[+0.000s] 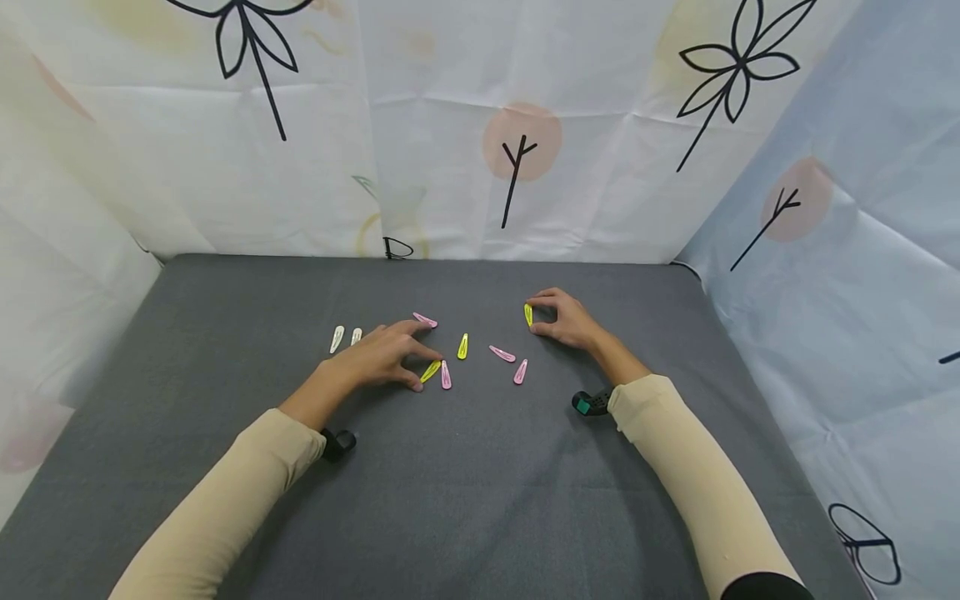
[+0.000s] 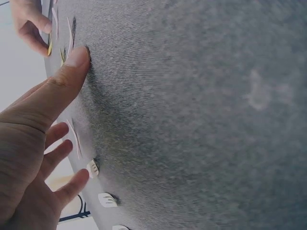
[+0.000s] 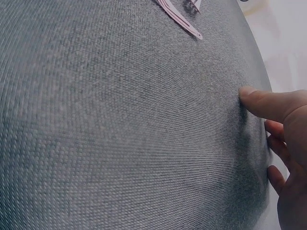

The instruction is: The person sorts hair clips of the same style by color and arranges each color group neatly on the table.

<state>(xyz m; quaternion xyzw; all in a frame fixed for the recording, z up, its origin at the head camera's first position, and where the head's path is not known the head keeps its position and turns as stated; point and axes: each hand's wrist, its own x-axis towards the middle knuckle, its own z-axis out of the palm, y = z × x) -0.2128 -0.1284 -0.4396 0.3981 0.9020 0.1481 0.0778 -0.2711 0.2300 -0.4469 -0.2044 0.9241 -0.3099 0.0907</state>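
Observation:
In the head view my left hand [image 1: 378,357] pinches a yellow hair clip [image 1: 431,372] at its two ends between thumb and index finger, low over the grey cloth. Close by its fingertips lie a pink clip [image 1: 446,375] and another pink clip [image 1: 425,320]. Farther right, my right hand [image 1: 564,320] holds a second yellow clip [image 1: 528,314] between thumb and index finger. That clip is hidden in the right wrist view, where the thumb [image 3: 261,103] shows against the cloth. A third yellow clip [image 1: 462,347] lies between the hands.
Two pink clips [image 1: 502,354] lie left of the right hand. White clips [image 1: 337,339] lie behind the left hand, and the left wrist view shows several [image 2: 107,200]. The grey table [image 1: 465,500] meets patterned cloth walls [image 1: 450,183] at the back and sides.

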